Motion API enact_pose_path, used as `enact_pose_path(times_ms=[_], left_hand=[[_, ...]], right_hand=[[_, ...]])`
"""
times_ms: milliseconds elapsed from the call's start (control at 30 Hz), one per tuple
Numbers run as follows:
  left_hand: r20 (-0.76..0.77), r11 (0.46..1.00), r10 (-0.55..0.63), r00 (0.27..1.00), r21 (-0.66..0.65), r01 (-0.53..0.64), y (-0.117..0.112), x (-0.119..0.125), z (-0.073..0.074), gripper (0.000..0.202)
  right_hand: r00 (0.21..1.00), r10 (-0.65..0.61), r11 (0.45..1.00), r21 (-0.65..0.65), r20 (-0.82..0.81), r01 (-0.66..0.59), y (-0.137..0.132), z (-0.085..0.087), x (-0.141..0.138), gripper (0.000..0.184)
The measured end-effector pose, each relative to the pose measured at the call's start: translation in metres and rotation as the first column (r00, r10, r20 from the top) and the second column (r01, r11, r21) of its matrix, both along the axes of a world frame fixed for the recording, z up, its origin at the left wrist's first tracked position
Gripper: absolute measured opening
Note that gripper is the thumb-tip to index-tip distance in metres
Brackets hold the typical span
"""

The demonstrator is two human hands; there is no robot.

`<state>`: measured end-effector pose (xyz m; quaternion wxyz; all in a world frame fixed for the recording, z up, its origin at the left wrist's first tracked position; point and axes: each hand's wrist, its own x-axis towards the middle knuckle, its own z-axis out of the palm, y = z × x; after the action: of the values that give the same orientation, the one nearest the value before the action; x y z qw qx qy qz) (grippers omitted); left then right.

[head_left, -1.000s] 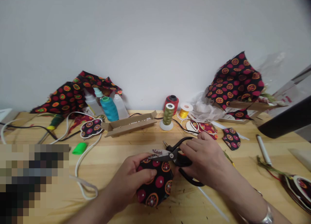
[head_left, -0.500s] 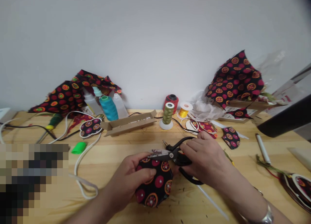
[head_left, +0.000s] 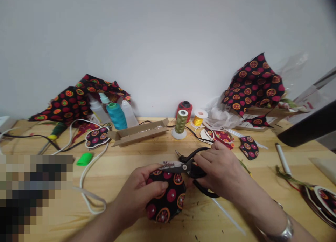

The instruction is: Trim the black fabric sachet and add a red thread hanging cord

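Patterned fabric piece (head_left: 170,196) in left grip (head_left: 138,194)

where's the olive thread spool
In the head view, the olive thread spool stands at the back of the wooden table, between the long cardboard box and the gold thread spool.

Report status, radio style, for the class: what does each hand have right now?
Left hand: on black-and-red printed fabric piece. Right hand: on black-handled scissors, blades at the fabric's top edge. Near them: thin white rod.

Scissors (head_left: 189,167) on fabric piece (head_left: 166,196), thread spools (head_left: 181,122) bhd
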<state>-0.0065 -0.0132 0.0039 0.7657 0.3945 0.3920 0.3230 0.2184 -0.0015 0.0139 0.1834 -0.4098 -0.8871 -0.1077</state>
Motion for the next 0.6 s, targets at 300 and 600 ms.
enact_pose_path(times_ms=[300, 600], left_hand=[[-0.049, 1.000, -0.012, 0.999, -0.011, 0.011, 0.0001, -0.0013, -0.0035, 0.032], [-0.099, 1.000, -0.013, 0.995, -0.002, 0.013, -0.0008, 0.0007, -0.0030, 0.026]], right_hand=[[1.000, 0.004, 1.000, -0.003, 0.027, -0.004, 0.0002, 0.0015, 0.0006, 0.004], [0.998, 0.009, 0.999, -0.034, 0.055, -0.008, -0.0003, 0.0027, 0.0034, 0.006]])
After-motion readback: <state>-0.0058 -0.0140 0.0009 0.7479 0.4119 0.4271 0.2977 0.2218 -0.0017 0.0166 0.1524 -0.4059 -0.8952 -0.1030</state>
